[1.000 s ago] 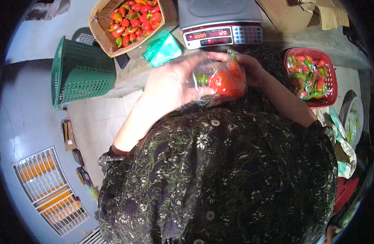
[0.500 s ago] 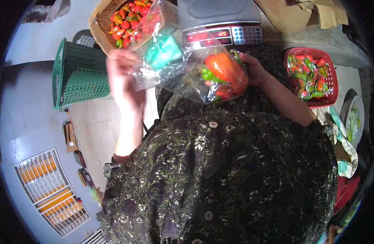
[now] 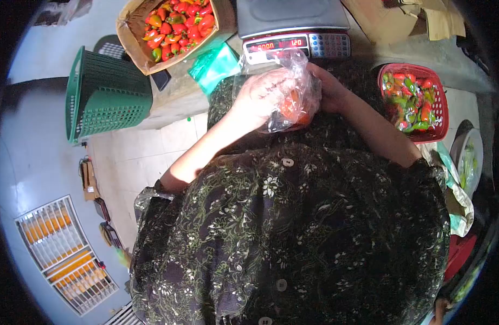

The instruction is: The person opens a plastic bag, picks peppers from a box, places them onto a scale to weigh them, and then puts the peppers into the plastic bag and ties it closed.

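Observation:
A clear plastic bag of peppers [image 3: 295,112], red and orange through the film, is held up before my body, just in front of the scale [image 3: 293,16]. My left hand [image 3: 260,95] is closed on the gathered upper part of the bag, its fingers bright in the light. On the other side, my right hand [image 3: 329,89] grips the bag's edge; its fingertips are partly hidden behind the plastic. Red digits glow on the scale's display [image 3: 276,44]. To the left, a green plastic packet [image 3: 214,67] lies at the counter's edge.
A cardboard box [image 3: 138,51] of small red and orange peppers stands at upper left, near a phone [image 3: 161,79]. The green basket [image 3: 111,100] is below it. At right are a red basket [image 3: 443,103] of bagged peppers and a pale bowl [image 3: 477,157] with greens.
My left hand has moved right, from beside the box to the bag's upper part. The bag, previously spread out toward the left, is now gathered between both hands, uncovering the green packet.

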`<state>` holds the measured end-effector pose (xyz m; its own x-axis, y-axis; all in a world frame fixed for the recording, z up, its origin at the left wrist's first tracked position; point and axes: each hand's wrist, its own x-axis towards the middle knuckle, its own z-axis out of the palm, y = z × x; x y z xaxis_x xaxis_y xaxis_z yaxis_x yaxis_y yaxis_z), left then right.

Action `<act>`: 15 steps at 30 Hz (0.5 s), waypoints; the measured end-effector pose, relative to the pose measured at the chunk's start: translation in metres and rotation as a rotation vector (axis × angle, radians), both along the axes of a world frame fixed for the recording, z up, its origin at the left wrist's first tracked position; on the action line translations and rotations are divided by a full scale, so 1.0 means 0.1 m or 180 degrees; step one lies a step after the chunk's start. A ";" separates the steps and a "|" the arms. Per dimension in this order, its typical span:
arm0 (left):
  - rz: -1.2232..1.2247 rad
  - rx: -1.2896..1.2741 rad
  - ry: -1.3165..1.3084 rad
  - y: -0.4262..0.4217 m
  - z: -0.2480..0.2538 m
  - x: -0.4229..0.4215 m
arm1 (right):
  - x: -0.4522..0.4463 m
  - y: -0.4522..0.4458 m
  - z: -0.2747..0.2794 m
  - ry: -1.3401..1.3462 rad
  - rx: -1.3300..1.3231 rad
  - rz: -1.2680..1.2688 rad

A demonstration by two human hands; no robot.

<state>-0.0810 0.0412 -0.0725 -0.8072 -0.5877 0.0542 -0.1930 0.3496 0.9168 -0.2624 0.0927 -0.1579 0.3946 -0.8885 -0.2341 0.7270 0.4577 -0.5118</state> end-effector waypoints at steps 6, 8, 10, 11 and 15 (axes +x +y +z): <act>0.0653 -0.0799 -0.0084 -0.13 -0.24 0.07 | 0.00 0.08 0.07 -0.0319 -0.0205 0.0126; 0.0637 -0.1421 0.0150 -0.15 -0.28 0.12 | 0.04 0.06 0.14 -0.0253 -0.0157 0.0083; 0.0801 -0.0417 0.0244 -0.13 -0.06 0.10 | 0.04 0.02 0.13 -0.0307 -0.0032 0.0137; 0.1309 0.0413 0.0628 -0.20 -0.13 0.08 | 0.03 0.03 0.12 -0.0059 -0.0291 0.0061; 0.1112 0.1679 0.2139 -0.24 0.02 0.04 | 0.01 0.05 0.22 0.0459 -0.0934 0.0081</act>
